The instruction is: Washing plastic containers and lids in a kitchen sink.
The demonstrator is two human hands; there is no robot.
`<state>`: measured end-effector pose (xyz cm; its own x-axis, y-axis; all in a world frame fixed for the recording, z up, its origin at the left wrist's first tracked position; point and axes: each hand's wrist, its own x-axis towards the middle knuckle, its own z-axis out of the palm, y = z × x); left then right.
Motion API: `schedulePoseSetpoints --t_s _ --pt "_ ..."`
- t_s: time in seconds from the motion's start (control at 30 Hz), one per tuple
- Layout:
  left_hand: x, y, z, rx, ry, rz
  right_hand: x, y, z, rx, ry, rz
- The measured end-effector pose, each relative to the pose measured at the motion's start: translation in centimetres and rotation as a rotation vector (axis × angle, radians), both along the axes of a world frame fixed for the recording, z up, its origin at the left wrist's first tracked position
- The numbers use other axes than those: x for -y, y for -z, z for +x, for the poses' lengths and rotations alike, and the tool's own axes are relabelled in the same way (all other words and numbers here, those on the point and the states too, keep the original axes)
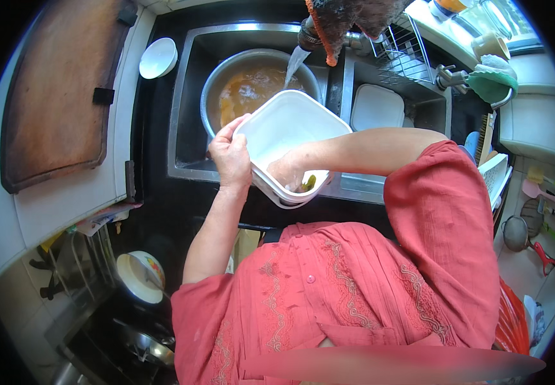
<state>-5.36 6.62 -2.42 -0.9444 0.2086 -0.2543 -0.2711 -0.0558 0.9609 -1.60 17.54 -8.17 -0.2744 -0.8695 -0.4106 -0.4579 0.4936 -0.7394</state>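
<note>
My left hand (pixel 233 156) grips the rim of a white plastic container (pixel 287 113), thumb at its edge. The container is tilted over the near part of the sink, with its mouth facing me. Deep inside it is my right hand (pixel 288 169), fingers low against the wall nearest me. A small yellow-green thing (pixel 308 184) shows beside those fingers; what it is, and whether the fingers hold it, I cannot tell. Behind the container, a round metal basin (pixel 208 82) of cloudy brownish water sits in the left sink bowl. A stream of water (pixel 296 62) runs into it from the faucet (pixel 309 36).
A white bowl (pixel 158 57) stands on the dark counter at left, near a wooden cutting board (pixel 61 91). The right sink bowl holds a white lid-like piece (pixel 378 107). Above it is a wire rack (pixel 405 50); a dark cloth (pixel 354 19) hangs over the faucet.
</note>
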Motion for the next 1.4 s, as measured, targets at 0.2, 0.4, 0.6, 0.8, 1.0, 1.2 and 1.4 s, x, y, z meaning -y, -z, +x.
schedulePoseSetpoints --t_s 0.2,0.4,0.6,0.8,1.0,1.2,1.4 --pt "1.0 0.0 -1.2 0.087 0.006 -0.019 -0.7 -2.0 -0.5 0.172 0.515 -0.280" --pt "1.4 0.0 -2.1 -0.009 0.091 0.039 -5.5 -5.3 -3.2 -0.167 1.100 -0.360" --pt "0.2 -3.3 -2.8 -0.348 0.101 -0.102 -11.8 -8.1 -2.9 -0.678 1.304 -0.030" --pt "-1.9 -3.6 -2.3 -0.843 0.135 -0.265 -12.9 -4.3 -3.3 -0.493 1.554 0.160" --pt "-2.6 -3.5 -3.5 -1.078 0.081 -0.358 -10.6 1.7 -1.4 -0.255 1.695 0.099" --pt "0.3 -1.3 -7.0 -0.620 0.046 -0.206 -10.0 -0.3 1.8 0.219 1.567 -0.591" --pt "-2.4 -1.7 -4.4 -1.062 0.028 -0.323 -6.0 2.9 1.1 0.533 2.112 -0.891"
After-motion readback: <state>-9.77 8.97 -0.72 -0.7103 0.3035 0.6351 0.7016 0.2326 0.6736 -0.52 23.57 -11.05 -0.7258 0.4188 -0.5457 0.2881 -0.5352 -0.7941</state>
